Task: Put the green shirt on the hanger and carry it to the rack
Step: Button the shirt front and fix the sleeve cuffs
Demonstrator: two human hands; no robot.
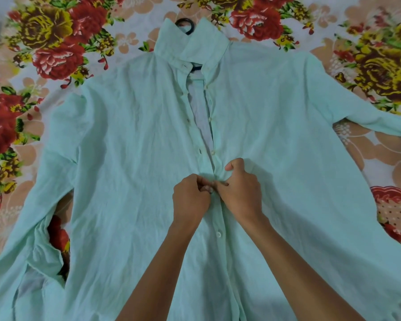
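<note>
The pale green shirt [130, 158] lies spread flat, front up, on a flowered bedsheet, sleeves out to both sides. A black hanger sits inside it: its hook [186, 23] pokes out above the collar and a bit of its neck shows at the collar opening. The upper placket gapes open; lower down it is closed with white buttons. My left hand [190, 200] and my right hand [240, 188] meet at the placket mid-chest, both pinching the shirt's front edges around a button.
The flowered bedsheet [56, 49] with red and yellow roses covers the whole surface around the shirt. The left sleeve is folded back near the lower left corner. No rack is in view.
</note>
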